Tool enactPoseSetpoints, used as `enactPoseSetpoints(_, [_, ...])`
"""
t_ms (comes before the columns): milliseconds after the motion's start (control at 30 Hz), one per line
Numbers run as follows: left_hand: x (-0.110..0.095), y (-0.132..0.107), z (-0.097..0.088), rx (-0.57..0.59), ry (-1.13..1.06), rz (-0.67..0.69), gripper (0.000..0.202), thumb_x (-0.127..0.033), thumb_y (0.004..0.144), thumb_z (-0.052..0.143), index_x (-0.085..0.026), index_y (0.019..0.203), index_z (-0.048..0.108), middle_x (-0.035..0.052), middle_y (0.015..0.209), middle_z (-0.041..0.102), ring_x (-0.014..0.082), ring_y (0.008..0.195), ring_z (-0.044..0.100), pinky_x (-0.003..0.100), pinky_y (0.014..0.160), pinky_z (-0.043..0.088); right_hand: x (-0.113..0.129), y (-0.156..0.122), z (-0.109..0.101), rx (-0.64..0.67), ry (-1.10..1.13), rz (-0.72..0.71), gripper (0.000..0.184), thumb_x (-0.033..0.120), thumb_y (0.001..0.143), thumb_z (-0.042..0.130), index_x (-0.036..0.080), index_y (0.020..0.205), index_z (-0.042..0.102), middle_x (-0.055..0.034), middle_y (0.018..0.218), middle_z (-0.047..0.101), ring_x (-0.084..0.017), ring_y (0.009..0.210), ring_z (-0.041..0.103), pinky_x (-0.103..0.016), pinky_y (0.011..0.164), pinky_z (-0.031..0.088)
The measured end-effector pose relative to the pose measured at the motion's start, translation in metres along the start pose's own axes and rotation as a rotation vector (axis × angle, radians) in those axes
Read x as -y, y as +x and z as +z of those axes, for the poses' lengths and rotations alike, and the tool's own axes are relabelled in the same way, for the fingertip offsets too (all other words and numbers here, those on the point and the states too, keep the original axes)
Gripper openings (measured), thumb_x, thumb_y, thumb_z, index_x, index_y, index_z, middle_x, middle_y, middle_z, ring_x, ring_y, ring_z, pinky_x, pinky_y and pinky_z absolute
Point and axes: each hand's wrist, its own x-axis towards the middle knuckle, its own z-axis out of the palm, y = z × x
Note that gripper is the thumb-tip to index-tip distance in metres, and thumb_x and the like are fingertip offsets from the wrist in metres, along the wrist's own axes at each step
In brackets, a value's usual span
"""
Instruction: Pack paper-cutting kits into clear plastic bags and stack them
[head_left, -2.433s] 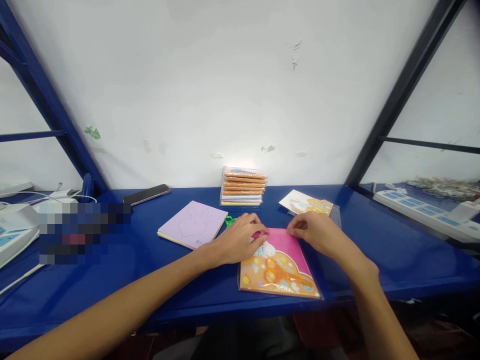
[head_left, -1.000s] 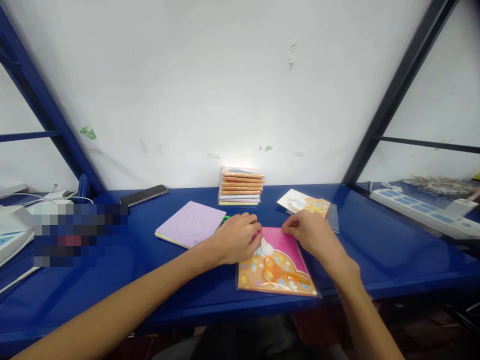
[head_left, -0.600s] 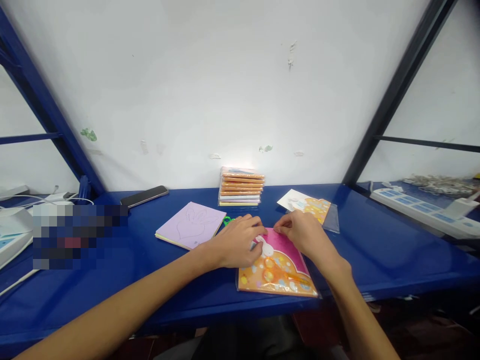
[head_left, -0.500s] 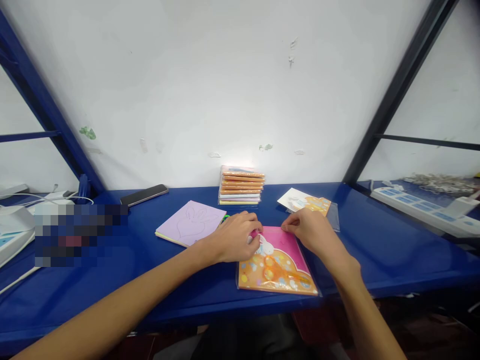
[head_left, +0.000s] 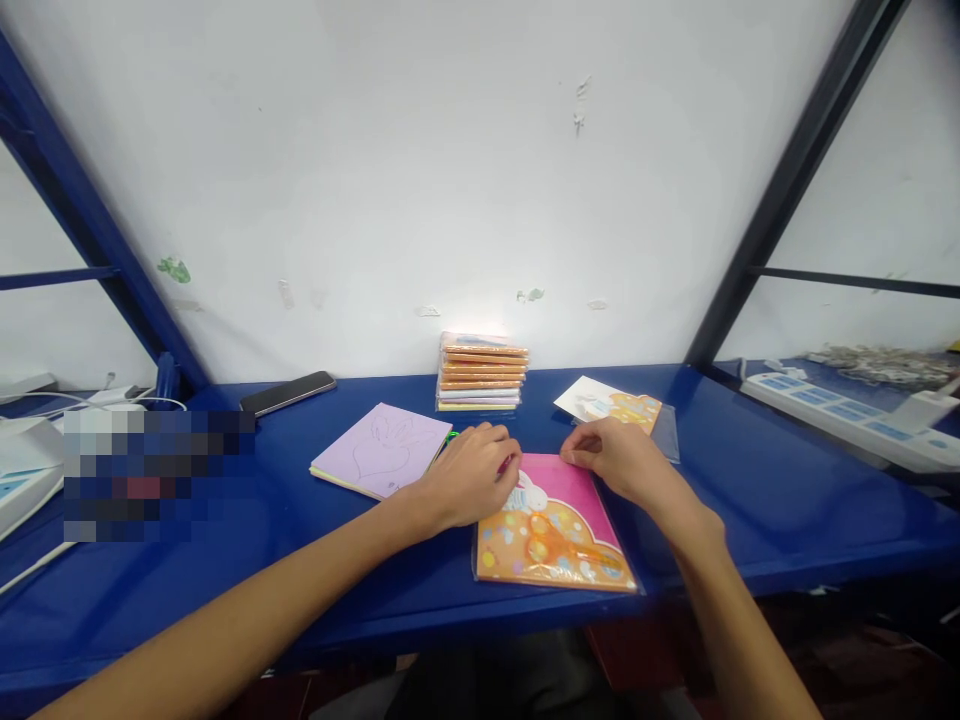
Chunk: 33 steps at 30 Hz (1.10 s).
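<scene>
A clear plastic packet (head_left: pixel 559 545) lies flat near the front edge of the blue table. Inside it are bright pink paper (head_left: pixel 574 485), an orange dotted card with a white rabbit, and orange scissors (head_left: pixel 551 545). At its upper left corner, my left hand (head_left: pixel 472 475) has its fingers curled; the fingertips are partly hidden, and something pink shows between them. My right hand (head_left: pixel 626 465) pinches the packet's upper right corner between thumb and finger. Left of my left hand rests a stack of lilac and yellow paper (head_left: pixel 382 448) with a line drawing on top.
Against the wall stands a pile of similar packets (head_left: pixel 484 375). A white and orange card (head_left: pixel 611 402) lies partly over a clear sleeve (head_left: pixel 666 435) behind my right hand. A phone (head_left: pixel 289 393) is at the back left. Power strips (head_left: pixel 847 420) sit at the right.
Both hands stay almost in place at the packet's upper corners. My left fingers have shifted slightly, and less pink shows between them. The packet has not visibly moved.
</scene>
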Motion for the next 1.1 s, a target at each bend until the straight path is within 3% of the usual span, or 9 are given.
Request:
enactPoseSetpoints(200, [0.012,-0.001,0.015,-0.041,-0.078,-0.163,0.034,-0.034,0.103,0.047,-0.015,0.119,0.070,0.0116,0.116,0.066,0.0271,0.107,0.059,0.044,0.097,0.047,-0.015,0.003,-0.004,0.077,0.045,0.021,0.015,0.031,0.086,0.068,0.022,0.090,0.080,-0.0044,0.089,0.079,-0.022,0.082,0.071,-0.031,0.073,0.047])
enactPoseSetpoints(400, [0.004,0.001,0.010,-0.014,-0.194,-0.229,0.022,-0.026,0.098,0.054,-0.014,0.107,0.071,0.0103,0.112,0.069,0.0269,0.108,0.061,0.042,0.097,0.048,-0.025,0.007,-0.005,0.150,0.110,0.022,0.019,0.036,0.085,0.068,0.022,0.092,0.079,-0.0040,0.087,0.077,-0.022,0.082,0.071,-0.030,0.074,0.049])
enactPoseSetpoints(533, [0.006,0.001,0.007,-0.069,-0.329,-0.228,0.015,-0.023,0.094,0.057,-0.018,0.101,0.069,0.0069,0.105,0.073,0.0246,0.102,0.066,0.039,0.093,0.050,-0.026,0.005,-0.010,0.201,0.161,-0.002,0.026,0.042,0.087,0.066,0.020,0.093,0.078,-0.0048,0.082,0.077,-0.022,0.076,0.070,-0.030,0.070,0.050])
enactPoseSetpoints(700, [0.007,0.006,-0.001,-0.177,-0.512,-0.274,0.012,-0.019,0.085,0.063,-0.020,0.093,0.072,0.0047,0.101,0.077,0.0241,0.097,0.070,0.038,0.089,0.052,-0.019,-0.003,-0.020,0.339,0.431,0.051,0.044,0.060,0.086,0.067,0.018,0.097,0.071,-0.0045,0.073,0.072,-0.018,0.067,0.068,-0.027,0.060,0.050])
enactPoseSetpoints(800, [0.008,0.009,-0.008,-0.195,-0.734,-0.322,0.009,-0.024,0.083,0.070,-0.018,0.090,0.073,0.0065,0.099,0.077,0.0233,0.093,0.071,0.036,0.086,0.054,-0.013,-0.006,-0.026,0.299,0.505,0.055,0.053,0.069,0.080,0.070,0.017,0.094,0.070,-0.0034,0.071,0.070,-0.016,0.062,0.064,-0.026,0.058,0.050])
enactPoseSetpoints(867, [0.009,0.009,-0.012,-0.178,-0.964,-0.385,0.022,-0.032,0.081,0.077,-0.017,0.096,0.072,0.0083,0.100,0.077,0.0227,0.090,0.072,0.034,0.081,0.055,-0.010,-0.006,-0.028,0.237,0.545,0.031,0.059,0.074,0.078,0.068,0.017,0.091,0.070,-0.0030,0.072,0.068,-0.014,0.060,0.061,-0.027,0.058,0.050])
enactPoseSetpoints(967, [0.011,0.007,-0.013,-0.010,-1.323,-0.488,0.042,-0.045,0.081,0.080,-0.015,0.109,0.070,0.0110,0.103,0.077,0.0220,0.089,0.074,0.033,0.079,0.056,-0.010,-0.004,-0.029,0.157,0.613,0.036,0.063,0.078,0.072,0.071,0.017,0.089,0.071,-0.0031,0.075,0.068,-0.014,0.061,0.059,-0.026,0.057,0.049])
enactPoseSetpoints(1033, [0.012,0.006,-0.013,0.095,-1.447,-0.494,0.046,-0.046,0.080,0.081,-0.014,0.111,0.072,0.0129,0.105,0.078,0.0225,0.091,0.074,0.033,0.082,0.056,-0.010,-0.002,-0.028,0.105,0.662,0.068,0.064,0.078,0.068,0.074,0.017,0.088,0.070,-0.0026,0.072,0.067,-0.014,0.060,0.059,-0.026,0.057,0.048])
enactPoseSetpoints(1100, [0.015,0.007,-0.015,0.090,-1.484,-0.478,0.046,-0.044,0.078,0.084,-0.013,0.109,0.073,0.0140,0.103,0.079,0.0231,0.091,0.075,0.032,0.083,0.055,-0.010,0.001,-0.025,0.065,0.716,0.095,0.065,0.078,0.070,0.073,0.017,0.093,0.070,-0.0029,0.071,0.067,-0.015,0.060,0.060,-0.026,0.057,0.049])
